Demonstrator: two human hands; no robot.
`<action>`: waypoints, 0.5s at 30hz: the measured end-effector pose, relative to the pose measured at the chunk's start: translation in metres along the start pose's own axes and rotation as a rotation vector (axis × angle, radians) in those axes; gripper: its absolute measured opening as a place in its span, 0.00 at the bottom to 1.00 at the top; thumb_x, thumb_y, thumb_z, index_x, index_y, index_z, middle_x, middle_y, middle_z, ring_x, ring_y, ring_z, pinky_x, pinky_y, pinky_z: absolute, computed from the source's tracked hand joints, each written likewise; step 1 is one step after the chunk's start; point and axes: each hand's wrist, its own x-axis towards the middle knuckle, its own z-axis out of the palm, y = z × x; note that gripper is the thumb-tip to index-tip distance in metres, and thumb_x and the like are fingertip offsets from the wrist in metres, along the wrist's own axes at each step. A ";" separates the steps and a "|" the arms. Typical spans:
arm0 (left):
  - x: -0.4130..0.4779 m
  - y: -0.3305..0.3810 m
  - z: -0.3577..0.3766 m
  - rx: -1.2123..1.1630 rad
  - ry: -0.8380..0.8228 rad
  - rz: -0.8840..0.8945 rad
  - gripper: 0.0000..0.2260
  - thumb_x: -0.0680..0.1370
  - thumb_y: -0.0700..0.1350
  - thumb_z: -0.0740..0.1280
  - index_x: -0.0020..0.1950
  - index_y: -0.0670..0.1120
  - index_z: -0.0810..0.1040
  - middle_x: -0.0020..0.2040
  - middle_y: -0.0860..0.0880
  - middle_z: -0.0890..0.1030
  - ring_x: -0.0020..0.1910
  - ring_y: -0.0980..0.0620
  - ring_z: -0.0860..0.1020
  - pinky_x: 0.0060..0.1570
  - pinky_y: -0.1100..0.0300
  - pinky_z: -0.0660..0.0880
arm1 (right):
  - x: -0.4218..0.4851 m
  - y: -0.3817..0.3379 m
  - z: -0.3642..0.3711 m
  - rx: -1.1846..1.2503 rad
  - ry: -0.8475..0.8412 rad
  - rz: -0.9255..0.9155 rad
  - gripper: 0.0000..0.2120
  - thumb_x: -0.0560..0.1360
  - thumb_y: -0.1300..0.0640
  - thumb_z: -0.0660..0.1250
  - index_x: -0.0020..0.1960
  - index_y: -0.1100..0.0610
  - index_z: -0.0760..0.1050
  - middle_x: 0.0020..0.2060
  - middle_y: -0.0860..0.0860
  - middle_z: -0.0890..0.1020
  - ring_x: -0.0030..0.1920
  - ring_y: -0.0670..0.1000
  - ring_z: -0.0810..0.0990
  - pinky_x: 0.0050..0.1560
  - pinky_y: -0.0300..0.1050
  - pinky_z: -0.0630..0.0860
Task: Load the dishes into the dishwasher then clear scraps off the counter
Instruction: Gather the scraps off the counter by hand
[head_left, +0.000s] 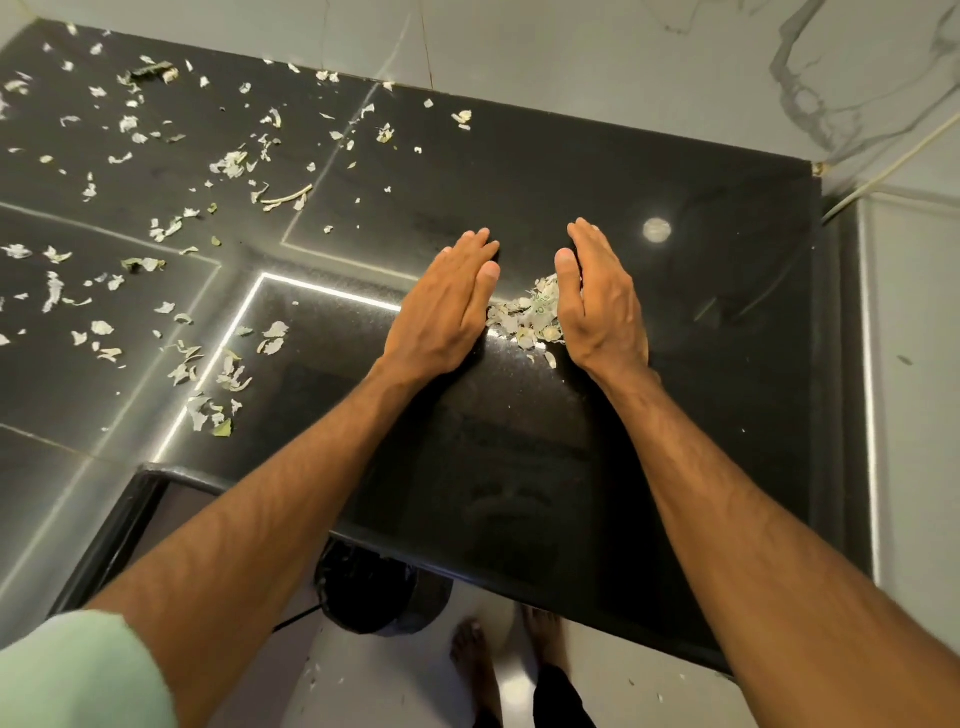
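A small heap of pale scraps (527, 317) lies on the glossy black counter (701, 322), between my two hands. My left hand (447, 306) rests flat on the counter, fingers together, touching the heap's left side. My right hand (597, 301) stands on its edge, cupped against the heap's right side. Neither hand grips anything. Many more loose pale and green scraps (171, 228) are scattered over the left half of the counter. No dishes or dishwasher are in view.
A dark bin (379, 592) stands on the floor below the counter's front edge, beside my bare feet (478, 665). A marbled wall (675, 78) bounds the counter at the back. A white surface (914, 364) adjoins it on the right. A few scraps lie on the floor.
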 end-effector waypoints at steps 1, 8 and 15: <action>0.001 0.001 -0.001 -0.043 0.010 -0.018 0.23 0.87 0.51 0.49 0.79 0.44 0.66 0.80 0.49 0.64 0.80 0.56 0.58 0.80 0.54 0.53 | -0.002 -0.002 -0.001 0.021 -0.014 0.004 0.27 0.86 0.48 0.51 0.79 0.61 0.61 0.79 0.55 0.63 0.80 0.50 0.58 0.80 0.49 0.58; 0.001 -0.002 -0.006 -0.272 0.094 -0.079 0.22 0.86 0.52 0.50 0.74 0.45 0.74 0.73 0.50 0.75 0.75 0.57 0.69 0.76 0.52 0.63 | -0.104 -0.031 -0.024 -0.241 -0.196 -0.237 0.56 0.74 0.30 0.66 0.82 0.62 0.39 0.81 0.58 0.37 0.81 0.57 0.35 0.81 0.60 0.42; 0.001 -0.002 -0.008 -0.398 0.259 -0.111 0.20 0.86 0.49 0.53 0.69 0.42 0.79 0.67 0.48 0.80 0.68 0.55 0.76 0.68 0.53 0.73 | -0.073 -0.015 -0.020 -0.541 -0.173 -0.182 0.62 0.71 0.20 0.56 0.81 0.63 0.34 0.80 0.61 0.34 0.80 0.59 0.32 0.77 0.70 0.40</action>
